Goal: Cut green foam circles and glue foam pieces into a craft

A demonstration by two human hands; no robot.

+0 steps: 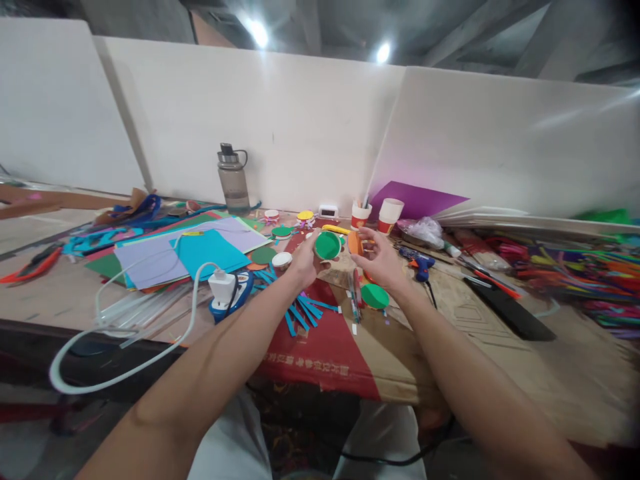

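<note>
My left hand holds a round green disc upright in front of me, above the table. My right hand is just to its right, fingers curled around a small orange paper piece. Below my right wrist a second green paper circle lies on the cardboard sheet. Blue paper strips are scattered under my left hand, and a pen lies between my hands.
Coloured paper sheets and a white plug with its cable lie at left. A water bottle, paper cups, a blue glue gun and pipe cleaners are at the back and right. White partitions close the back.
</note>
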